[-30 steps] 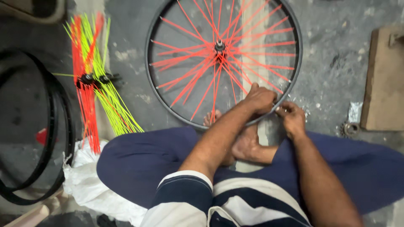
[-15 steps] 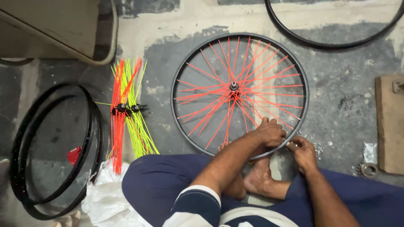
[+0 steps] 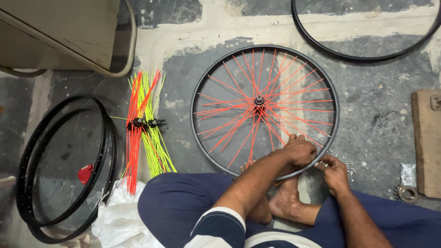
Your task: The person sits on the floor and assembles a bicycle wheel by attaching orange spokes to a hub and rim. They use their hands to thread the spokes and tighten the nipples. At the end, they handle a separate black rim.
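The black bicycle rim with orange spokes (image 3: 265, 110) is being gripped by both hands (image 3: 299, 150), flanked by loose orange and yellow spokes (image 3: 143, 124) and stacked black rims (image 3: 64, 165) on the floor.

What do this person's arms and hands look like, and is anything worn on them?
Both forearms are bare, with no gloves, watch or rings visible on the left hand or right hand. Short sleeves striped navy and white end above the elbows.

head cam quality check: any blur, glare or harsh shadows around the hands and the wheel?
Head view: sharp overall, the orange spokes crisp; the left hand and right hand on the black rim show no clear motion blur. Light is soft and even, no glare, only faint shadows on the concrete floor. Edges bend slightly, wide-angle style.
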